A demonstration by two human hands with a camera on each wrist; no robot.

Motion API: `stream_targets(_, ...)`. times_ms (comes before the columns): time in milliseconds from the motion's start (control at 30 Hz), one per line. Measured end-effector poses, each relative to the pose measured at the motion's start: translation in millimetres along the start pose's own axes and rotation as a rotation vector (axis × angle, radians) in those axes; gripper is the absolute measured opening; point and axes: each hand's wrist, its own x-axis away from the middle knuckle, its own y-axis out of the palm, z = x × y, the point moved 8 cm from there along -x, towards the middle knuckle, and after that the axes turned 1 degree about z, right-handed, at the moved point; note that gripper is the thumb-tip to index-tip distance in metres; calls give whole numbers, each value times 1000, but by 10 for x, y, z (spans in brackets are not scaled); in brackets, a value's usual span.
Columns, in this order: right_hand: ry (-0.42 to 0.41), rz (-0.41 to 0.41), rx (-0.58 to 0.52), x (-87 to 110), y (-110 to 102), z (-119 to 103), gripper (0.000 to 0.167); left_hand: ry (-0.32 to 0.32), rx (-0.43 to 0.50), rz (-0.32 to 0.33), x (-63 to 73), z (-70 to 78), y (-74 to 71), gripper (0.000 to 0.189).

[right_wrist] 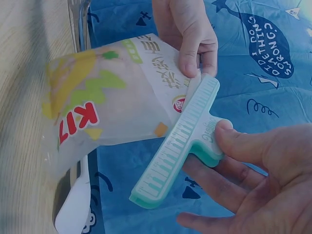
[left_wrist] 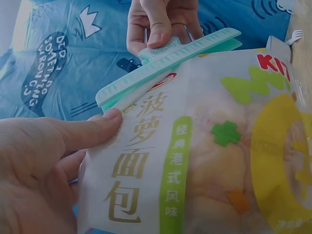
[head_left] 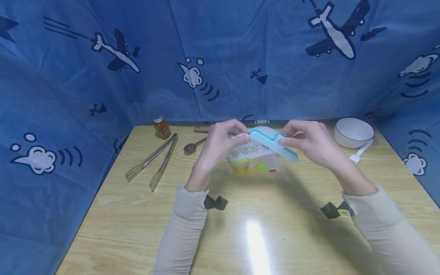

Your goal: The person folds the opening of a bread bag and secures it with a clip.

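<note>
A printed plastic bread bag [left_wrist: 209, 146], white with green and yellow, hangs above the table between the hands. The left hand [head_left: 223, 139] pinches the bag's top edge near one corner, its thumb lying on the front. In the right hand [head_left: 311, 143] is the handle of a mint-green bag clip [right_wrist: 178, 144], squeezed between thumb and fingers. The clip's long ruler-like bar lies along the top edge of the bag, and one end sticks out past it. In the left wrist view the clip's two bars stand slightly apart at that outer end.
On the left lie metal tongs [head_left: 168, 152] with a spice jar [head_left: 161, 128] behind them. A brown spoon [head_left: 190, 148] and a wooden handle [head_left: 201, 129] are partly behind the left hand. At the back right stands a white bowl [head_left: 354, 131], a white fork [head_left: 361, 152] beside it.
</note>
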Motion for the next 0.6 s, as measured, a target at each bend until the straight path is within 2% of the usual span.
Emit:
stream_targets(200, 8, -23, -9, -8, 34, -48, 12, -13, 71, -16, -6, -20, 19, 36)
stream_targets(400, -23, -26, -6, -34, 60, -104, 12, 36, 19, -48, -15, 6, 53, 45)
stream_targets(600, -40, -31, -9, -56, 78, -146, 12, 29, 1, -61, -14, -3, 65, 54)
